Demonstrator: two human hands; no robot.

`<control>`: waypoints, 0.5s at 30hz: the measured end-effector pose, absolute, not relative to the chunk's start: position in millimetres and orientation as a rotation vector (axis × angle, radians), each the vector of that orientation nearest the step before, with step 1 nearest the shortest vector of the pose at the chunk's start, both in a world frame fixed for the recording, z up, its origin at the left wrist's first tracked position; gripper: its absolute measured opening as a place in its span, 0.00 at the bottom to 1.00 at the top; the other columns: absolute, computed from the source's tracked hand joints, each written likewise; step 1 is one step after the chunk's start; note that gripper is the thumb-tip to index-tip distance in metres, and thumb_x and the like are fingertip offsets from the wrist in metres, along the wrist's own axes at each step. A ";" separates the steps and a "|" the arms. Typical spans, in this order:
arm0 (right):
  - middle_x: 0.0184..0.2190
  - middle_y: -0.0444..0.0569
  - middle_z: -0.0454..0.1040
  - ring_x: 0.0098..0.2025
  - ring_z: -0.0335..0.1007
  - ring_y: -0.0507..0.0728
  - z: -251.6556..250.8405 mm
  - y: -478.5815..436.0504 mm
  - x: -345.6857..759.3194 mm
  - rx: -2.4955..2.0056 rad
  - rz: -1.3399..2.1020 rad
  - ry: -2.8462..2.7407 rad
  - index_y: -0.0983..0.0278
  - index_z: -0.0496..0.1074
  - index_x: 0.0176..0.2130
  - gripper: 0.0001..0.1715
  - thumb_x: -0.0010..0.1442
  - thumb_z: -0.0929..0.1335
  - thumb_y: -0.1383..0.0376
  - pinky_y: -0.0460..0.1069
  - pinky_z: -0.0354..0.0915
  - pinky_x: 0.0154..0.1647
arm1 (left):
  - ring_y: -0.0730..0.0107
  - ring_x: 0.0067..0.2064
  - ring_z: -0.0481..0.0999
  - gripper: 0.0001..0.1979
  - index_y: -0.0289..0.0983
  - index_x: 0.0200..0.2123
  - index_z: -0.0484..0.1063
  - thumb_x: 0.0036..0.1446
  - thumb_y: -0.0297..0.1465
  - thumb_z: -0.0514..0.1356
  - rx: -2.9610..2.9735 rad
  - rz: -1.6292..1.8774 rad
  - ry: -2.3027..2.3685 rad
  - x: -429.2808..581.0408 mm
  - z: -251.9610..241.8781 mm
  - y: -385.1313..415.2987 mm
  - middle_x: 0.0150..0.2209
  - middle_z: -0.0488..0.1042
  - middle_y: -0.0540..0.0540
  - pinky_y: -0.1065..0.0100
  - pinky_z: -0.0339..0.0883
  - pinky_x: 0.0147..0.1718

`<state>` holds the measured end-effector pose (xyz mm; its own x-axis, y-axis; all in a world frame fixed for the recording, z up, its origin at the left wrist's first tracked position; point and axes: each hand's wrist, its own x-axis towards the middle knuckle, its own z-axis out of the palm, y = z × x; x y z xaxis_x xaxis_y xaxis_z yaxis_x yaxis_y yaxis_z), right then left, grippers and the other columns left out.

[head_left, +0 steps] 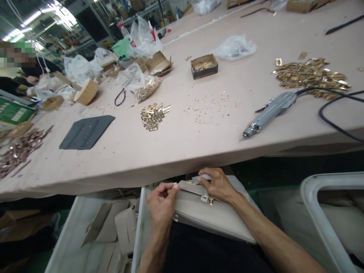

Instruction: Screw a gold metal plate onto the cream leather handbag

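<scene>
Under the fingers of the left hand (162,201) and right hand (217,185) lies a pale beige bag (210,218) with small gold fittings. Beyond the fingertips spreads a pinkish-beige table (182,151) bearing a shiny gold pile of clasps (153,115), a dark grey perforated panel (87,132) and a light grey power screwdriver (270,112) with a black cable.

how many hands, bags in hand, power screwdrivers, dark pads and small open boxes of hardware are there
hands: 2 (left hand, right hand)
beige bag: 1
screwdriver: 1
dark pad: 1
open box: 1
total: 6
</scene>
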<state>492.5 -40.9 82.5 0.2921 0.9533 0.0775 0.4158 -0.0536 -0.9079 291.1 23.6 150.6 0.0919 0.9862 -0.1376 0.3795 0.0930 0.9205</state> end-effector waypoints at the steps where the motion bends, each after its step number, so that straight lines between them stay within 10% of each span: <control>1: 0.37 0.47 0.80 0.31 0.73 0.55 83.1 -40.9 493.0 -1.616 0.739 -1.275 0.62 0.78 0.40 0.07 0.62 0.70 0.63 0.48 0.64 0.35 | 0.76 0.22 0.62 0.13 0.33 0.27 0.79 0.50 0.39 0.71 1.495 0.770 1.507 281.1 148.0 29.8 0.19 0.67 0.53 0.72 0.54 0.22; 9: 0.33 0.46 0.79 0.34 0.75 0.56 89.7 -40.8 494.0 -1.528 0.772 -1.388 0.62 0.77 0.36 0.05 0.61 0.71 0.63 0.48 0.65 0.39 | 0.65 0.26 0.76 0.19 0.29 0.48 0.77 0.56 0.33 0.63 1.641 0.505 1.723 239.5 142.0 52.2 0.27 0.78 0.44 0.68 0.67 0.28; 15: 0.31 0.45 0.79 0.32 0.73 0.54 103.8 -27.1 496.1 -1.401 0.912 -1.466 0.63 0.78 0.36 0.06 0.62 0.69 0.64 0.47 0.62 0.36 | 0.68 0.24 0.75 0.16 0.34 0.43 0.78 0.59 0.40 0.62 1.619 0.512 1.328 305.3 185.1 16.0 0.27 0.78 0.46 0.70 0.66 0.24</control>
